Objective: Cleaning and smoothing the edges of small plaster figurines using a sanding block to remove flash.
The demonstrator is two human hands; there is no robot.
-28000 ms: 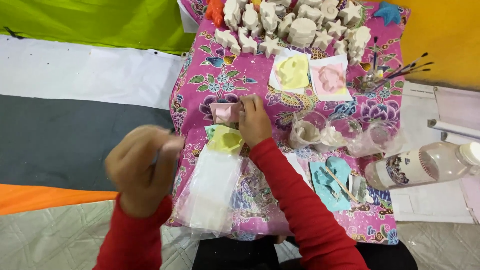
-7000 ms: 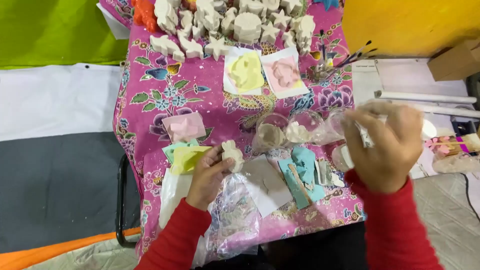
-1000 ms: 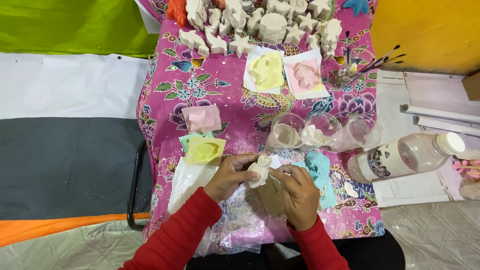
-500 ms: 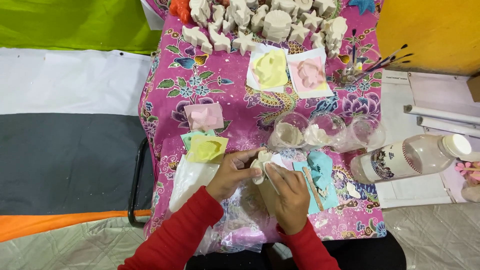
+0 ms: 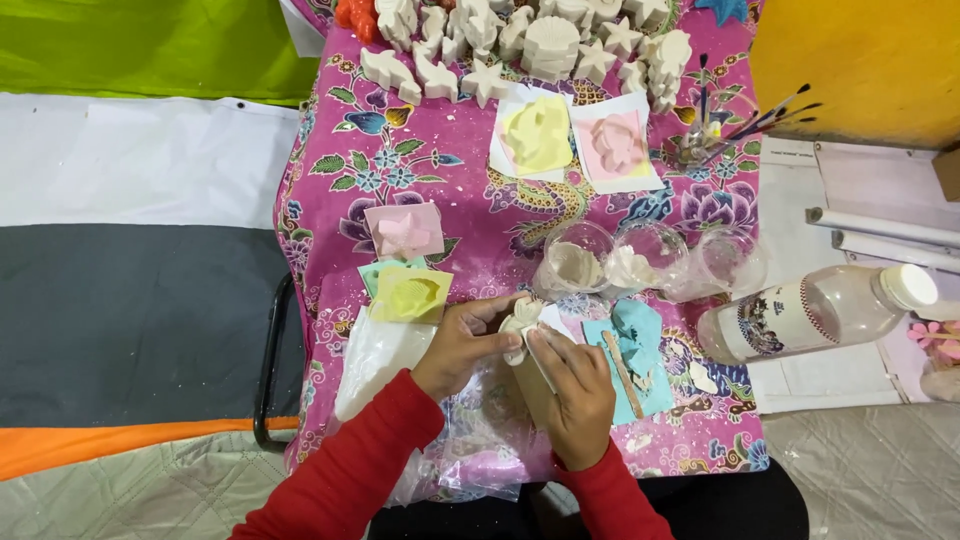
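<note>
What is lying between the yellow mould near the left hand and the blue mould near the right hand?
In the head view, both hands and the white plaster figure they hold.

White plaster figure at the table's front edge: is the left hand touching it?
Touching. The head view shows the left hand with fingers wrapped against the white plaster figure.

A matt, chalky white plaster figure [image 5: 519, 322] looks rough. The floral tablecloth [image 5: 470, 200] is printed cloth. Clear cups [image 5: 580, 256] and crinkled bags [image 5: 480, 440] are glossy plastic. The stirring stick [image 5: 622, 360] is bare wood; red sleeves [image 5: 350, 470] are soft knit.
</note>
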